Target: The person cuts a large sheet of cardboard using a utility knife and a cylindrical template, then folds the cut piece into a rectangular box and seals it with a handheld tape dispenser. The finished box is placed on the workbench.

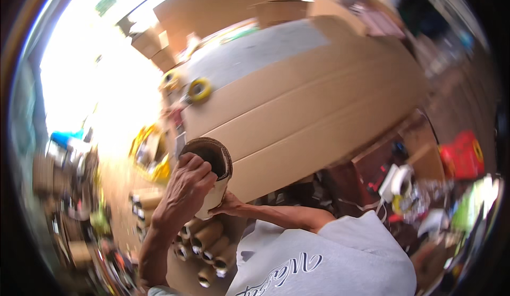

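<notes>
A wide cardboard tube (pixel 227 163) stands nearly upright in front of me, its open mouth facing up. My left hand (pixel 192 182) is closed over the near-left side of its rim, with the fingertips curled into the mouth. Lower down, my right hand (pixel 229 204) grips the pale outer wall from the right; some of its fingers are hidden behind the tube. Just beyond the tube lies a large brown cardboard sheet (pixel 308 105) on the table. Below the tube, several narrower cardboard tubes (pixel 209 236) lie piled together.
Yellow tape rolls (pixel 200 90) sit at the table's left end. A yellow bag (pixel 159 171) stands on the floor to the left. Cardboard boxes (pixel 281 12) rise behind the table. At right are a red bag (pixel 462 155), a white roll (pixel 402 180) and clutter.
</notes>
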Demonstrator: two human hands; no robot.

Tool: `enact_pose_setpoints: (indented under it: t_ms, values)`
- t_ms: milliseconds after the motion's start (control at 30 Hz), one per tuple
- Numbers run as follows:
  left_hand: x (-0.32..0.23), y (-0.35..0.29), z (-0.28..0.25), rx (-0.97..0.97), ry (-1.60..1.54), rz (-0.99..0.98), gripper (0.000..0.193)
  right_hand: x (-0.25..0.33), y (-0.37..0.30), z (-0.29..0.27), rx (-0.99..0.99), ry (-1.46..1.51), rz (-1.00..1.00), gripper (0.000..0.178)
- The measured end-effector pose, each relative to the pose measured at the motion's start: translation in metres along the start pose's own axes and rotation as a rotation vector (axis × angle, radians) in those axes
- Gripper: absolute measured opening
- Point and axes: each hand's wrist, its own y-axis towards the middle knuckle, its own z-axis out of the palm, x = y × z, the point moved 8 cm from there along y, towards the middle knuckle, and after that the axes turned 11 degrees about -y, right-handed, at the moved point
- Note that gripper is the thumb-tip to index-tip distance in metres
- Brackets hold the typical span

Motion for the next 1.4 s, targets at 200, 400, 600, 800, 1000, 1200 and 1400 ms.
enact_pose_setpoints:
  t_ms: [200,400,600,800,1000,1200,1400]
  values:
    - [0.041,0.089,0.117,-0.103,-0.131,0.253,0.055,-0.062,-0.013,-0.060,-0.453,0.294,0.391,0.075]
    - [0.214,0.002,0.289,0.118,-0.153,-0.291,0.118,-0.110,-0.034,-0.100,-0.504,0.422,0.376,0.026]
    - [0.222,-0.021,0.276,-0.089,0.006,-0.174,0.108,-0.117,-0.156,-0.238,-1.018,0.281,0.422,0.012]
    - [0.215,-0.047,0.276,-0.307,0.050,-0.136,0.096,-0.080,-0.137,-0.367,-1.207,0.130,0.425,0.025]
    - [0.189,-0.050,0.285,-0.297,0.093,-0.135,0.092,-0.071,-0.098,-0.414,-1.384,-0.705,0.411,0.024]
    - [0.181,-0.061,0.282,-0.181,0.044,-0.251,0.093,-0.023,-0.231,-0.459,-1.729,-0.659,0.300,0.016]
    - [0.176,-0.019,0.283,-0.105,-0.034,-0.286,0.103,-0.105,-0.442,-0.486,-1.769,0.015,0.292,0.021]
